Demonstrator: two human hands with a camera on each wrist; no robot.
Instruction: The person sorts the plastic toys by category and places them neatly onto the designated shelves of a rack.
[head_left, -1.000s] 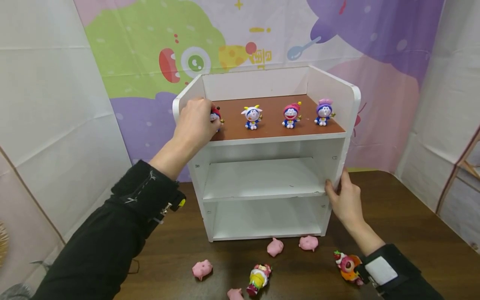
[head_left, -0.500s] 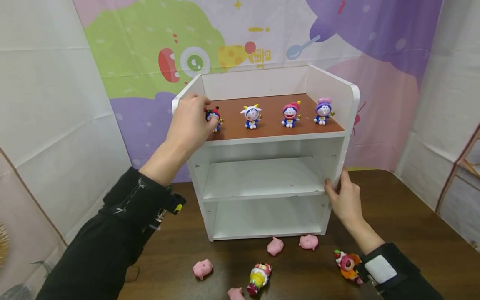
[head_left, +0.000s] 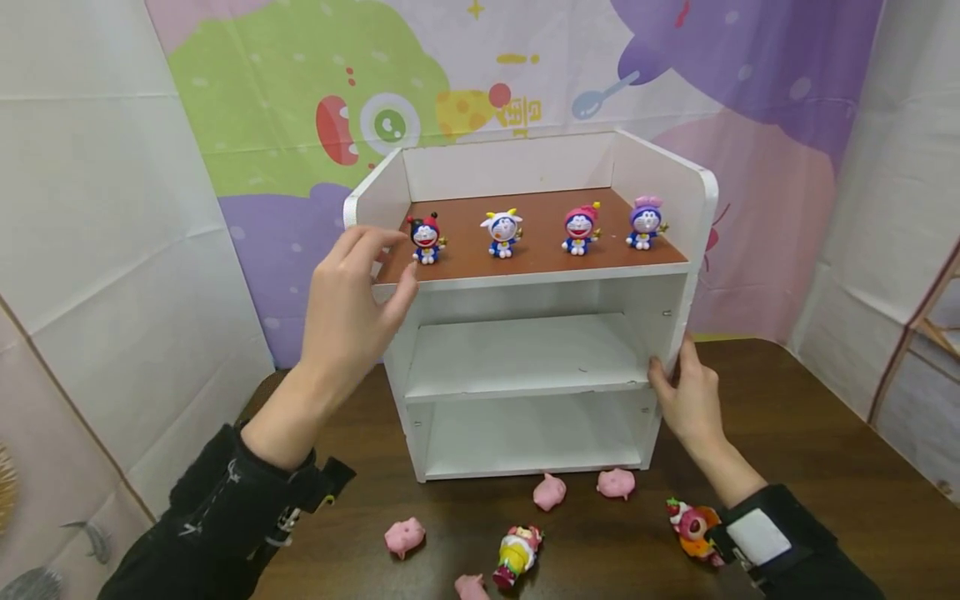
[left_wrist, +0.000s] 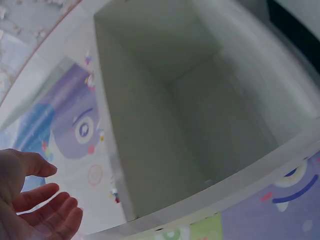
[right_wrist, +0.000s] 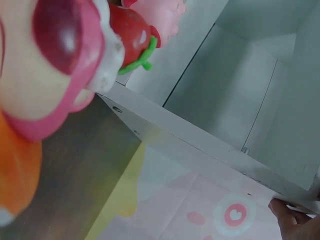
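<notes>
A white toy shelf unit (head_left: 551, 277) with a brown top stands on the table. Along its top sit a figurine in a red and black hat (head_left: 426, 242), a figurine in a white horned hat (head_left: 502, 234), a figurine in a red hat (head_left: 580, 229) and a figurine in a purple hat (head_left: 645, 223). My left hand (head_left: 348, 300) is just left of the red-and-black-hatted one, thumb and fingers spread apart, holding nothing. The left wrist view also shows that hand (left_wrist: 42, 202) free. My right hand (head_left: 693, 400) grips the front edge of the unit's right side panel.
Pink pig figures (head_left: 404, 537) lie in front of the unit, two close to its base. A figurine in yellow (head_left: 517, 557) lies among them. A pink and orange bear figurine (head_left: 696, 532) lies beside my right wrist. A printed cloth (head_left: 285, 108) hangs behind.
My left hand has let go of the figurine in the red and black hat and drawn back down and left. That figurine stays on the top. The right hand has not moved.
</notes>
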